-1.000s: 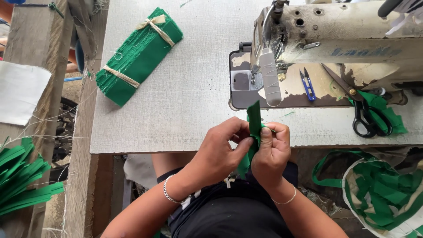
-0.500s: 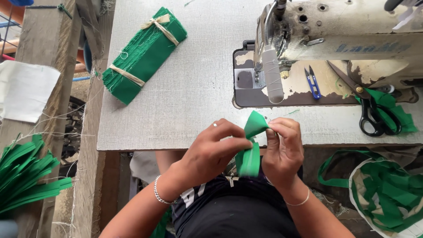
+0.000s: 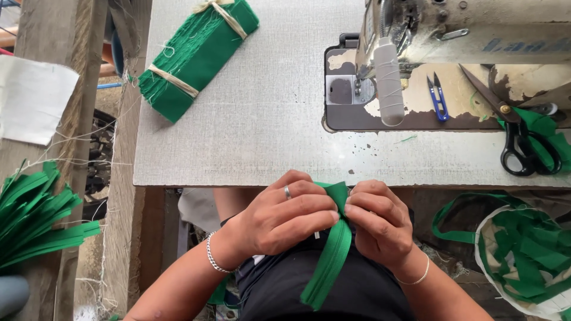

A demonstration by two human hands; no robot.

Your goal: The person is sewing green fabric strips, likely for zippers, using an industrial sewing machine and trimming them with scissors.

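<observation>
Green fabric strip (image 3: 331,255) sits pinched at its folded top between both hands, just off the near edge of the bench (image 3: 250,137), over the lap. Its long axis runs from 12 down toward 7 o'clock, the loose tail hanging below. Left hand (image 3: 279,217) comes in from 9 o'clock, fingers closed onto the fold; right hand (image 3: 380,223) meets it from 3 o'clock, fingertips clamped on the same fold. Both are equally near, knuckles up, wrists angled inward. Sewing machine (image 3: 452,35) waits at 1 o'clock.

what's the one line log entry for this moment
left hand: pinching green strip | right hand: pinching same strip | place: table edge
</observation>
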